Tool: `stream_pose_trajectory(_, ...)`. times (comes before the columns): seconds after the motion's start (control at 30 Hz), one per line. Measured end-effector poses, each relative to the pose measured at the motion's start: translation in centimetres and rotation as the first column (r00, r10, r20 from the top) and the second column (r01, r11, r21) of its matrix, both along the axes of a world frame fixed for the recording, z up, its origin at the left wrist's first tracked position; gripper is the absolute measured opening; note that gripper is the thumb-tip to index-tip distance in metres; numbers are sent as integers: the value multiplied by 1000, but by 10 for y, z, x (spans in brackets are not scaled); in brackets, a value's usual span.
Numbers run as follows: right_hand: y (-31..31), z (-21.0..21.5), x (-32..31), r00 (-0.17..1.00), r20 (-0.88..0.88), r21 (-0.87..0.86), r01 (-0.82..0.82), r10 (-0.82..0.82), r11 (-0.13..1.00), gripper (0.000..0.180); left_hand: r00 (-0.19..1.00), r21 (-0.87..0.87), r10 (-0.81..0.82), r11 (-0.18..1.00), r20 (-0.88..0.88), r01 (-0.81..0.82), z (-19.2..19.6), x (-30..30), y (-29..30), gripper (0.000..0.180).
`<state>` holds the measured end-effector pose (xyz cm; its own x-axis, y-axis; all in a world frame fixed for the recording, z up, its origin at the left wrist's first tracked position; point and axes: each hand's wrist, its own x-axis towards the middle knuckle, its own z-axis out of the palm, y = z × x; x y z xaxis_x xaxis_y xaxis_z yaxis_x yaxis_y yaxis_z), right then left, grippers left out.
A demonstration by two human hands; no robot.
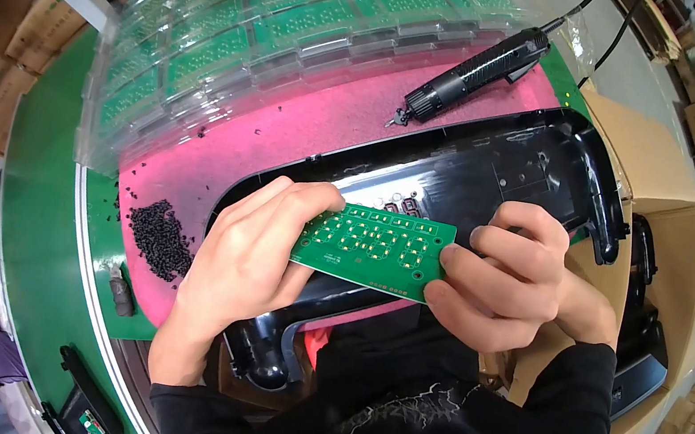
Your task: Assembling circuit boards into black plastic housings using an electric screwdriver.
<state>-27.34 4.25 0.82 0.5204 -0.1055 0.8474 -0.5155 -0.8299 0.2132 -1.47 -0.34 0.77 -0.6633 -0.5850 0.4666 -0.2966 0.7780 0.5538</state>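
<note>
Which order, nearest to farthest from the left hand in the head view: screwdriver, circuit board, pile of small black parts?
1. Circuit board: held in the left hand, extending to its right.
2. Pile of small black parts: just left of the hand.
3. Screwdriver: upper right, beyond the black housing.

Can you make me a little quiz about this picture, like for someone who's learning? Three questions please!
1. True or false: the left hand and the right hand both hold the green circuit board.

2. Fill in the colour: the pile of little black pieces lies on a mat that is ____.

3. Pick one. The black power screwdriver lies:
a) in the left hand
b) on the mat
c) in the right hand

Key: 1. True. 2. Pink. 3. b.
</note>
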Motion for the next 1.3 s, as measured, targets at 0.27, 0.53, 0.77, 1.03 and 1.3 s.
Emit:
stream_pose_trajectory(0.27,2,3,-3,1000,-19,32,11,-10,999,26,996,29,-87,996,38,86,2,1,-2,39)
stream_pose_trajectory(0.53,-15,1,8,991,133,101,0,-14,995,33,998,328,-64,943,11,57,2,1,3,31)
stream_pose_trajectory(0.77,-19,3,6,995,73,103,56,-64,993,29,998,507,-50,861,36,24,7,5,1,19)
stream_pose_trajectory(1.03,-9,3,-6,916,300,655,5,-267,755,19,976,578,176,813,-132,-69,0,2,6,60)
stream_pose_trajectory(1.3,0,7,-24,867,312,940,-341,-389,-6,13,983,359,13,930,184,-79,9,3,4,62)
